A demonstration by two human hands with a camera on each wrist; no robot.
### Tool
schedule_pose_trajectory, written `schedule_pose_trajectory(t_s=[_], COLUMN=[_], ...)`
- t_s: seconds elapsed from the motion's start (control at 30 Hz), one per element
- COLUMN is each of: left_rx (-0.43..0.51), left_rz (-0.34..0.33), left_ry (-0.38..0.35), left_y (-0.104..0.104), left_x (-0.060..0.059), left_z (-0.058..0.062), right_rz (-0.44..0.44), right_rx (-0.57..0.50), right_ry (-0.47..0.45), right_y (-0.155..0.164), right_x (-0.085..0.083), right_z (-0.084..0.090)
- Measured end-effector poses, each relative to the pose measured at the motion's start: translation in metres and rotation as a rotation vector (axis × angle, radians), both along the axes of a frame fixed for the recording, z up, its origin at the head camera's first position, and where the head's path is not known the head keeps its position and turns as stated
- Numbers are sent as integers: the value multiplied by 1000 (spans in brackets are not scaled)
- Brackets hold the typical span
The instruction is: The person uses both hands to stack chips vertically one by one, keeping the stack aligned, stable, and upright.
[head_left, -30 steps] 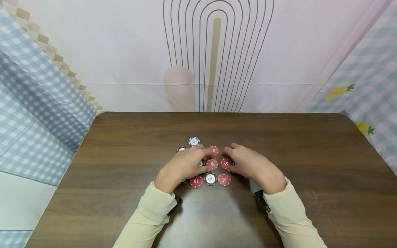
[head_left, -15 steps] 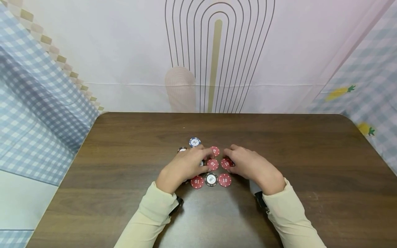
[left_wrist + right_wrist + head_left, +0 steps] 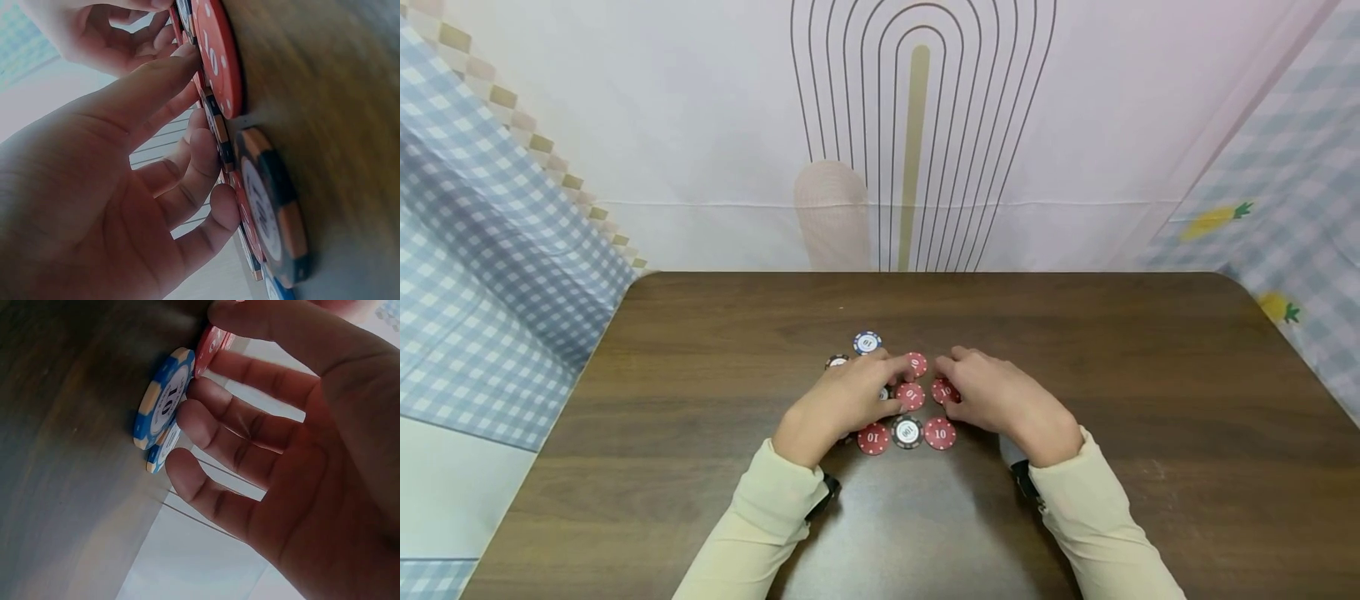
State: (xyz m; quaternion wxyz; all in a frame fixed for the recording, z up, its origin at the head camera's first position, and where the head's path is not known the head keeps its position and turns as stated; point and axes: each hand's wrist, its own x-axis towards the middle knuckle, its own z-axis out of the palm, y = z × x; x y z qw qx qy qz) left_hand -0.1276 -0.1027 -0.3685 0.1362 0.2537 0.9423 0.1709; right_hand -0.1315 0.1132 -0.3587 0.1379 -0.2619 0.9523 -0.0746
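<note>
Round poker chips lie flat in a tight cluster at the middle of the dark wooden table, well apart from every edge. Left hand is palm down over the cluster's left part, fingers loosely bent, fingertips touching chip faces and gripping nothing. Farthest toward the table's far edge lies a blue chip marked 10. Between the hands lie red chips marked 10 with white rim dots, and nearer the front edge a black chip marked 100. Right hand covers the cluster's right part, fingers relaxed, fingertips resting on a blue 10 chip, nothing gripped
</note>
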Motion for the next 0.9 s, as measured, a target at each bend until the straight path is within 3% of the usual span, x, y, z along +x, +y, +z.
schedule_pose_trajectory(t_s=[0.17, 0.43, 0.9], left_rx=[8, -15, 60], left_rz=[6, -10, -51], left_ry=[-5, 1, 22], left_y=[-1, -3, 0], left_x=[-2, -3, -6], left_z=[-1, -1, -2], right_rz=[-21, 19, 75], right_rx=[-21, -79, -206], right_ry=[-11, -23, 77], right_y=[-3, -12, -16], right_x=[-1, 1, 7], right_z=[1, 2, -5])
